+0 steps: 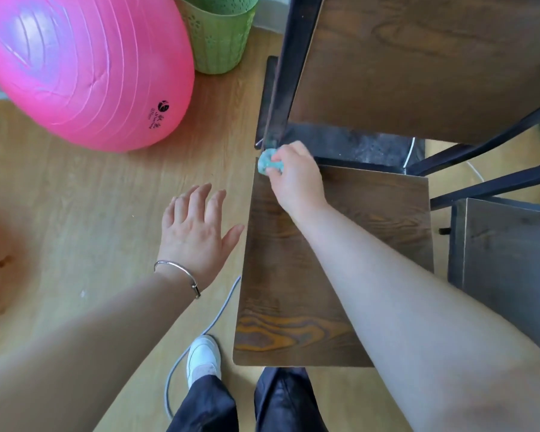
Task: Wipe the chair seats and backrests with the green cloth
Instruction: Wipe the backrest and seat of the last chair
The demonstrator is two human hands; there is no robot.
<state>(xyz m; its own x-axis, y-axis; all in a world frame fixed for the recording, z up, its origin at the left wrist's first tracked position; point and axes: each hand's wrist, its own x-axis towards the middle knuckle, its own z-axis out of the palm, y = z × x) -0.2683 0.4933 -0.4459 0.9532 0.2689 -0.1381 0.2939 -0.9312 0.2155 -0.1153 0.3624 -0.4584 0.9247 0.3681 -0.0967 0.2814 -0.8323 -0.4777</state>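
Even, bright daylight, soft shadows only. Pale glare streaks the pink exercise ball (pixel 75 67). Straight lines bow toward the edges — the lower-left corner is blurred.

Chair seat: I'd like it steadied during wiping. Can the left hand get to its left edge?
Probably yes. The left hand hovers open beside the left edge of the seat, with only bare floor between; the right hand holds the cloth at the far corner, out of its way.

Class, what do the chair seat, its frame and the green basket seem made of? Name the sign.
Chair seat: wood or wood-look laminate, smooth; dark grain pattern shows. Frame: probably black-painted metal; slim straight bars. Green basket: likely plastic; moulded perforated wall.
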